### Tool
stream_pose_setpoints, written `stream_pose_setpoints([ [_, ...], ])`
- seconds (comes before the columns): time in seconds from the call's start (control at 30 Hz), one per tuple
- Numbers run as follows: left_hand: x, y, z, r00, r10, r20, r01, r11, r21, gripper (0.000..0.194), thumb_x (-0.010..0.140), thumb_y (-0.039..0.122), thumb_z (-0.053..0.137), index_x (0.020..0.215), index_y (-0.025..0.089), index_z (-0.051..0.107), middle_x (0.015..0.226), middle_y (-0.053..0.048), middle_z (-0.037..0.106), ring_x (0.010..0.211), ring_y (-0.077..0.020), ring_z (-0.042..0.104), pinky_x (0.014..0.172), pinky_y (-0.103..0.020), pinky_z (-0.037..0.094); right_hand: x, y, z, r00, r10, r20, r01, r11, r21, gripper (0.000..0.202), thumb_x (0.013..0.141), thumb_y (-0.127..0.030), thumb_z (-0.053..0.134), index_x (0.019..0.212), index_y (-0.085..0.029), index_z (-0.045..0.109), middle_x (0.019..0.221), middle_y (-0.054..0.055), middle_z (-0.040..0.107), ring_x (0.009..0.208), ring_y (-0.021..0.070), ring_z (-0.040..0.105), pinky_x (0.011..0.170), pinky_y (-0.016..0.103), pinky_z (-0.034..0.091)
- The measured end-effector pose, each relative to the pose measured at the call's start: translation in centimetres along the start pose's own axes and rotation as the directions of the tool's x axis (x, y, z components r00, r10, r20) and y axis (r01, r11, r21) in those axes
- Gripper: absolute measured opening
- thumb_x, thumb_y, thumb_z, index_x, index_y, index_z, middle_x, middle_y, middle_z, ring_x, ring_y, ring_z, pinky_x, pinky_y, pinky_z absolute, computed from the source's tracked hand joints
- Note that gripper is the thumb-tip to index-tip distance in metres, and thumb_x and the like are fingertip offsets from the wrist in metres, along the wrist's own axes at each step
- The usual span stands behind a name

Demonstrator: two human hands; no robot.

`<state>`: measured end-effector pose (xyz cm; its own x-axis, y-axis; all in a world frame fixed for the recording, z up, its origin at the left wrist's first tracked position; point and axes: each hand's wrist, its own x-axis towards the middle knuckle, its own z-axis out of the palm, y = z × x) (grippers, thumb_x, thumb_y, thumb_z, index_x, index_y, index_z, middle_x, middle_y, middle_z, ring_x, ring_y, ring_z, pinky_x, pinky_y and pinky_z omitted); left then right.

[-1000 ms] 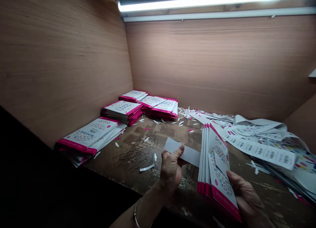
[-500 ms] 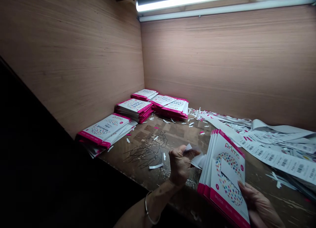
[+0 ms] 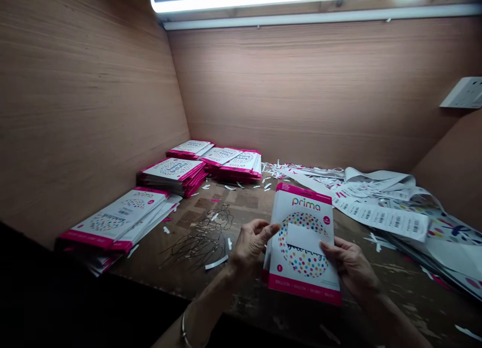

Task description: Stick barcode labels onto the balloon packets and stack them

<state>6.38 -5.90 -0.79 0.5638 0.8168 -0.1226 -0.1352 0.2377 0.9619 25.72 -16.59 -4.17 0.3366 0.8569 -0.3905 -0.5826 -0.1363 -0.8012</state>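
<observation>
A stack of white and pink "prima" balloon packets (image 3: pixel 301 276) is held upright over the table, dotted front toward me. My right hand (image 3: pixel 352 267) is closed on the stack's right edge, its thumb pressing a blank white slip (image 3: pixel 306 239) flat across the printed circle. At the left edge, my left hand (image 3: pixel 248 245) has its thumb and fingers closed on the packets. Its fingers behind the stack are partly hidden, as are the rear packets.
Several piles of similar packets (image 3: pixel 171 168) line the left wall and back corner. Thin dark wires (image 3: pixel 194 245) and paper scraps (image 3: pixel 216 262) lie on the worn table (image 3: pixel 241 202). Barcode label strips (image 3: pixel 391 220) are heaped at right. A socket plate (image 3: pixel 465 93) is on the wall.
The packets have turned from a fanned, tilted hold to face me squarely. My left hand, which held a thin white sheet beside them, now grips their left edge. The view has swung right.
</observation>
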Motion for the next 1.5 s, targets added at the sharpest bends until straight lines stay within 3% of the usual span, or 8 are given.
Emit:
stream_pose_setpoints([
  [0.1,0.7,-0.5,1.2,0.983,-0.117,0.143,0.153,0.949,-0.276,0.035,0.064,0.031,0.074,0.092,0.011,0.065,0.082,-0.010,0.069,0.069,-0.0218,0.064,0.066,-0.033,0.050,-0.2,-0.2,0.9,0.997,-0.017,0.075,0.021,0.999,-0.048,0.031,0.064,-0.026,0.075,0.092,-0.017,0.068,0.081,0.007,0.072,0.070,0.0288,0.066,0.066,0.044,0.053],
  [0.27,2.3,-1.5,0.8,0.961,-0.254,0.110,0.277,0.857,-0.434,0.031,0.063,0.021,0.075,0.090,0.008,0.065,0.080,-0.013,0.070,0.067,-0.0221,0.066,0.072,-0.038,0.052,0.3,-1.0,1.5,0.992,-0.047,0.120,0.075,0.967,-0.243,0.034,0.066,-0.034,0.073,0.093,-0.016,0.066,0.079,0.007,0.070,0.069,0.0264,0.065,0.063,0.039,0.052],
  [0.43,2.4,-1.2,-1.5,0.959,-0.263,-0.110,0.178,0.853,-0.491,0.024,0.069,0.014,0.068,0.091,0.007,0.061,0.075,-0.013,0.071,0.069,-0.0250,0.067,0.076,-0.044,0.052,3.6,-3.1,-0.5,0.913,-0.408,0.026,0.371,0.799,-0.474,0.030,0.062,-0.042,0.073,0.066,-0.014,0.063,0.060,0.001,0.062,0.054,0.0153,0.057,0.051,0.027,0.047],
  [0.57,1.2,-0.2,-4.4,0.922,-0.291,-0.255,0.143,0.869,-0.473,0.030,0.071,0.011,0.065,0.100,0.008,0.057,0.075,-0.013,0.071,0.072,-0.0281,0.068,0.075,-0.048,0.053,7.1,-5.2,-2.4,0.835,-0.545,-0.075,0.441,0.745,-0.500,0.036,0.053,-0.045,0.076,0.053,-0.017,0.053,0.049,-0.004,0.050,0.046,0.0113,0.048,0.043,0.024,0.041],
  [0.8,-0.4,-0.8,-6.5,0.902,-0.337,-0.269,0.195,0.876,-0.441,0.036,0.072,0.010,0.064,0.106,0.006,0.055,0.076,-0.015,0.071,0.072,-0.0324,0.068,0.071,-0.052,0.053,10.8,-5.9,-3.1,0.826,-0.561,-0.051,0.422,0.676,-0.604,0.043,0.056,-0.051,0.068,0.082,-0.018,0.062,0.058,-0.001,0.060,0.052,0.0158,0.052,0.048,0.027,0.039],
  [1.0,-0.8,-1.1,-6.3,0.898,-0.350,-0.266,0.200,0.864,-0.463,0.022,0.072,0.009,0.063,0.094,0.006,0.058,0.077,-0.017,0.071,0.074,-0.0336,0.067,0.070,-0.052,0.053,11.6,-6.9,-3.9,0.841,-0.521,0.142,0.389,0.400,-0.830,0.020,0.056,-0.038,0.067,0.053,-0.019,0.061,0.056,0.000,0.057,0.057,0.0158,0.049,0.054,0.027,0.033],
  [1.2,-1.0,-1.2,-6.5,0.886,-0.365,-0.287,0.207,0.864,-0.459,0.021,0.074,0.008,0.060,0.095,0.005,0.057,0.074,-0.016,0.071,0.072,-0.0325,0.068,0.072,-0.053,0.052,11.1,-7.8,-4.7,0.852,-0.379,0.360,0.446,0.167,-0.879,0.011,0.054,-0.032,0.068,0.051,-0.022,0.065,0.065,0.002,0.064,0.067,0.0196,0.051,0.065,0.030,0.035],
  [1.5,-1.0,-1.8,-6.8,0.876,-0.387,-0.288,0.226,0.857,-0.462,0.034,0.075,0.010,0.059,0.108,0.003,0.053,0.075,-0.018,0.070,0.073,-0.0341,0.067,0.071,-0.054,0.052,10.3,-8.0,-4.9,0.796,-0.494,0.350,0.473,0.146,-0.869,0.030,0.069,-0.048,0.057,0.062,-0.019,0.059,0.058,0.000,0.056,0.057,0.0153,0.048,0.055,0.026,0.035],
])
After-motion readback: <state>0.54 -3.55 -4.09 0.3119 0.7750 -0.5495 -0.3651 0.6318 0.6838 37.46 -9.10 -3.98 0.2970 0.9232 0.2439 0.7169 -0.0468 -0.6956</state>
